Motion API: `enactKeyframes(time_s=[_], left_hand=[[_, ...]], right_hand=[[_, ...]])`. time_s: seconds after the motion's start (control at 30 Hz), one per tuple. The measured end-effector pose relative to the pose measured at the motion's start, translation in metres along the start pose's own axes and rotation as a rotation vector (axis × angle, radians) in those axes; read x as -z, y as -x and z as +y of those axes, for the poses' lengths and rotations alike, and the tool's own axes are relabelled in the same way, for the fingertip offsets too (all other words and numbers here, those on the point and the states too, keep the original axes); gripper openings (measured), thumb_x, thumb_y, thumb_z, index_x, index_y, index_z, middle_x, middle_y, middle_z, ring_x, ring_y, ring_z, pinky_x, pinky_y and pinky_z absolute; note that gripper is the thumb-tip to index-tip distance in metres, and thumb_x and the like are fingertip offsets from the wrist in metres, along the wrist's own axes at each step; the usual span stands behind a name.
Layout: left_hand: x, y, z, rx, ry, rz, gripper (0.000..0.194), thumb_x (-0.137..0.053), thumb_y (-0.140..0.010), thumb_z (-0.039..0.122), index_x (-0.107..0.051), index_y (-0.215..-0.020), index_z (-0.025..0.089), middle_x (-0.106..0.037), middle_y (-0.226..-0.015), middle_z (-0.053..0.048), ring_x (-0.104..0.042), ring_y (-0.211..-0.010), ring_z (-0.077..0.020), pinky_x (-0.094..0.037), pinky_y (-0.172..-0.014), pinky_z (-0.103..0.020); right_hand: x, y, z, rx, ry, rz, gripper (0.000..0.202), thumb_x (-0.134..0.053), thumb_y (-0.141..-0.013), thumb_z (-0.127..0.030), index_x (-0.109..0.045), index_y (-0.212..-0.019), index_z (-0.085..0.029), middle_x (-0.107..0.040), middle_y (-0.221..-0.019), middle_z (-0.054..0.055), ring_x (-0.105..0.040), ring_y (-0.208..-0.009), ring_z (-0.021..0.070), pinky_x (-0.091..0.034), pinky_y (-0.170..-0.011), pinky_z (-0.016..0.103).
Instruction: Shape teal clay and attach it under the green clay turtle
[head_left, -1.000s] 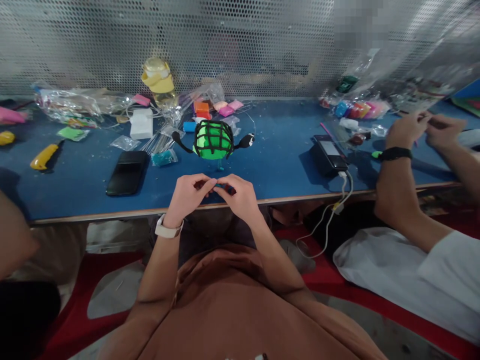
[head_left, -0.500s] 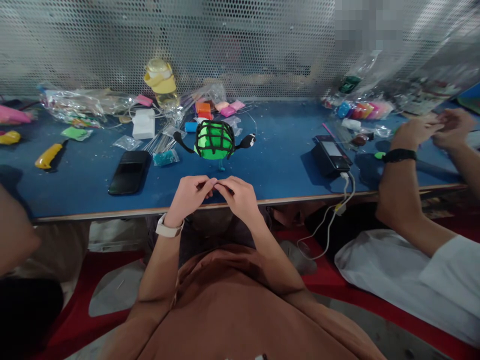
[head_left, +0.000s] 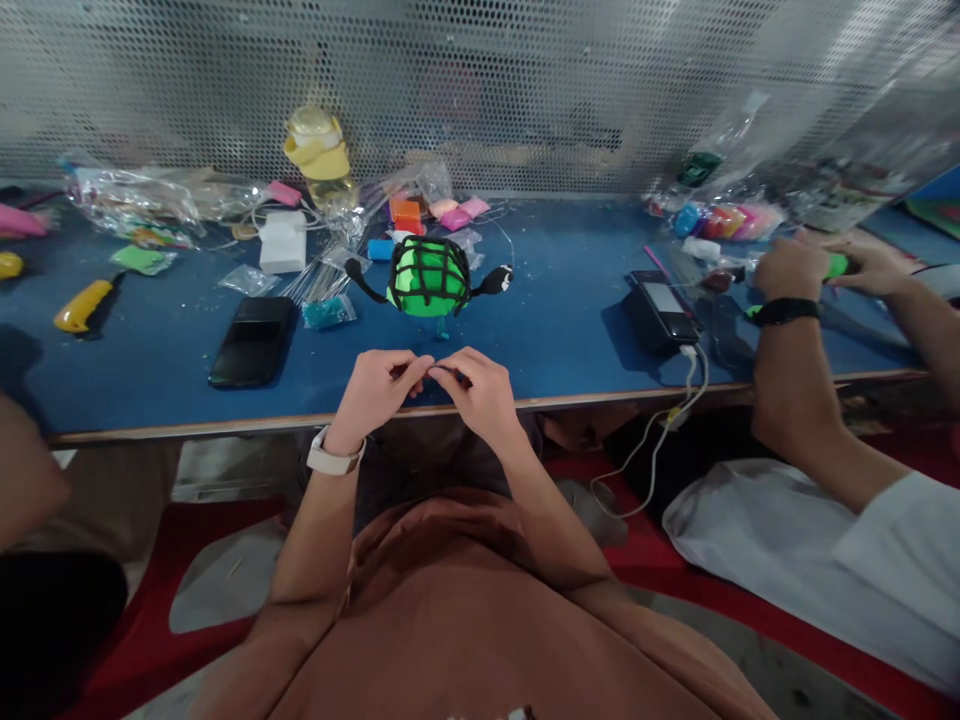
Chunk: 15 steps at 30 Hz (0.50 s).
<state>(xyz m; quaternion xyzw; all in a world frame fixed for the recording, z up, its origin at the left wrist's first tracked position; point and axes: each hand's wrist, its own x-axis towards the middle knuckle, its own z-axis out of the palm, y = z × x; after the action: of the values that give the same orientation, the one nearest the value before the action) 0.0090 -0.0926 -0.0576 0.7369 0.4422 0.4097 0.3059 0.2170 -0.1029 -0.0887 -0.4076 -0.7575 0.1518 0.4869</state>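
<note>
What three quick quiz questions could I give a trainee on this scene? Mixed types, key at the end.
1. Which of these lies nearest the left hand? A) yellow-lidded bottle B) black smartphone C) white power adapter
2. True or false: the right hand is on the camera wearer's side of the green, black-gridded model.
3. Fill in: the white wristband is on the wearer's ___ wrist.

Key: 1 B; 2 true; 3 left.

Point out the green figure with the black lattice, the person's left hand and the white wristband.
Green figure (head_left: 429, 278): head view, middle of its latticed body.
Left hand (head_left: 376, 385): head view, back of the hand.
White wristband (head_left: 334, 460): head view, middle of the band.
</note>
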Motion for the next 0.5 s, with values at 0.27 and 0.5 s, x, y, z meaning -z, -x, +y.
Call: enactKeyframes(time_s=[0.27, 0.5], left_hand=[[-0.0019, -0.0008, -0.0042, 0.003, 0.133, 0.028, 0.009, -0.081, -0.1, 0.03, -0.082, -0.104, 0.022, -0.081, -0.084, -0.001, -0.073, -0.066, -0.0127, -0.056, -0.062, -0.024], [-0.0034, -0.0007, -0.0027, 0.011, 0.153, 0.028, 0.015, -0.079, -0.103, 0.032, -0.086, -0.112, 0.022, -0.087, -0.1, -0.005, -0.079, -0.079, -0.0152, -0.061, -0.068, -0.025]], right_hand=[[0.0029, 0.0006, -0.001, -0.012, -0.08, 0.045, 0.015, -0.074, -0.114, -0.029, -0.087, -0.12, -0.029, -0.085, -0.112, 0.005, -0.079, -0.094, 0.0221, -0.065, -0.079, 0.036], [0.0092, -0.0031, -0.0056, -0.09, -0.194, 0.053, 0.021, -0.069, -0.116, -0.036, -0.087, -0.126, -0.032, -0.082, -0.12, 0.007, -0.077, -0.079, 0.0193, -0.066, -0.066, 0.036]])
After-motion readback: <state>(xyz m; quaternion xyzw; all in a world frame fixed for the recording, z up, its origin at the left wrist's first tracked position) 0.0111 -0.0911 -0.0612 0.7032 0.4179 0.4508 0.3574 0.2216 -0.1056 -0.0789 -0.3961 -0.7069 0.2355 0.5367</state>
